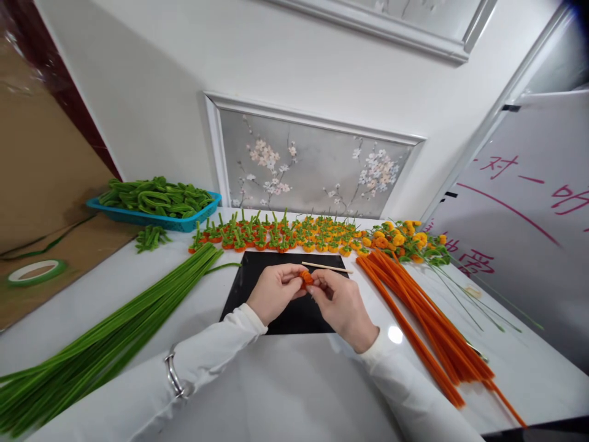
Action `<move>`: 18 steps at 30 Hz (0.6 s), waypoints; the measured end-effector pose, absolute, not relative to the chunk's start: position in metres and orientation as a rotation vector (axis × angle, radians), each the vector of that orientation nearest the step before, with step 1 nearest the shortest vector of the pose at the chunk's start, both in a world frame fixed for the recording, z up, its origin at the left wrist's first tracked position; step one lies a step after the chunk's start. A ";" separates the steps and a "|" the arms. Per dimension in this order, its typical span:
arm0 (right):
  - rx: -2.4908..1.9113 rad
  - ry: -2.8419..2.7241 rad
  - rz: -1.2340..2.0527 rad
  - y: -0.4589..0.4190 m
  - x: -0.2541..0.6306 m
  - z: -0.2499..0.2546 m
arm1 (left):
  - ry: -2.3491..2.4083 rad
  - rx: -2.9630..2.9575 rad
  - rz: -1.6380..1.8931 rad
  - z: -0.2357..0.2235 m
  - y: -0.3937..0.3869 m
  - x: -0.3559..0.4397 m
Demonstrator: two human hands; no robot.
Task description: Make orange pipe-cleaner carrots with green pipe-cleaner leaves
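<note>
Between both hands, over a black mat (294,316), is a small coil of orange pipe cleaner (306,279). My left hand (275,290) pinches it from the left with thumb and forefinger. From the other side the fingertips of my right hand (343,302) are closed on it too. A thin wooden stick (326,267) lies on the mat just beyond my fingers. To the right rests a bundle of long orange pipe cleaners (427,319), and a bundle of long green pipe cleaners (133,313) lies to the left.
Behind the mat stand rows of small orange and yellow pumpkins with green stems (276,236). Yellow-orange flowers on stems (405,236) are heaped at the right. A blue basket (184,222) holds green pieces; more green pieces (151,238) lie before it. Green tape (37,272) rests on cardboard.
</note>
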State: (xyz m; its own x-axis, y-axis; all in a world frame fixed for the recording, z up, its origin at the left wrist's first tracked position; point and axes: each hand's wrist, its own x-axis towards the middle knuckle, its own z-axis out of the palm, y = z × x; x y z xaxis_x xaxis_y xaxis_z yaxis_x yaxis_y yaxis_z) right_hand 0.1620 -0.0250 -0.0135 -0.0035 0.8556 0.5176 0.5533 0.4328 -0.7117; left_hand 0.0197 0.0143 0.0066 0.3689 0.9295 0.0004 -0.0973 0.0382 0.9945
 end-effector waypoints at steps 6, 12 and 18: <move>-1.245 -1.620 0.470 -0.023 0.164 -0.015 | 0.901 1.275 0.982 0.007 0.013 0.020; -1.176 -1.616 0.505 -0.021 0.171 -0.012 | 0.759 1.401 0.938 0.007 0.014 0.016; -1.191 -1.582 0.470 -0.022 0.175 -0.014 | 0.652 1.477 0.835 0.013 0.018 0.011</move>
